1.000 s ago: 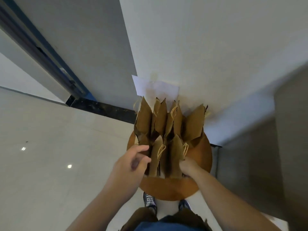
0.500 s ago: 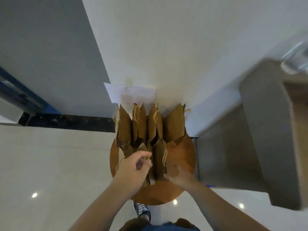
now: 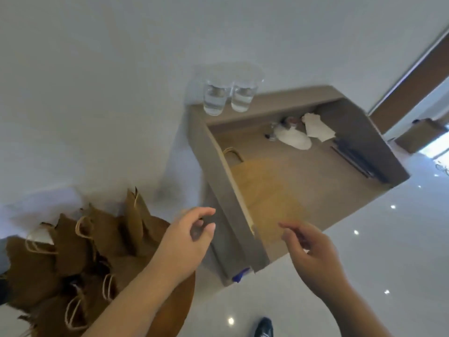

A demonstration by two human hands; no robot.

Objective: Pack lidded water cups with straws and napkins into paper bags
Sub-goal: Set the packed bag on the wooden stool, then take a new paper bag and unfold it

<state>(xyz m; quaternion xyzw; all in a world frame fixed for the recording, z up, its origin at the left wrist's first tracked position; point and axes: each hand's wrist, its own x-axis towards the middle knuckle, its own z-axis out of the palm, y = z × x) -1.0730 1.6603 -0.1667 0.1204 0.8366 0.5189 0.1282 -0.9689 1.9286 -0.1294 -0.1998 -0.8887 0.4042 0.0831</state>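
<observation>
While right grip (image 3: pixel 313 251) hovers, cups (image 3: pixel 243 96) stand well beyond.

Round brown table (image 3: pixel 179 302), under the left hand (image 3: pixel 187 239) and its forearm: I see upright paper bags (image 3: pixel 97 239) crowded on it, handles up. Beige walled desk (image 3: pixel 218 181), ahead of both hands: flat paper bags (image 3: pixel 267 188) lie just beyond the right hand (image 3: pixel 313 249). Farther off are white napkins (image 3: pixel 315 127), a white bundle (image 3: pixel 294 138) I cannot identify, and dark strips (image 3: pixel 357 159). Two clear cups of water (image 3: pixel 216 93) stand side by side on its far ledge. Glossy floor (image 3: pixel 364 239) lies beneath both.
</observation>
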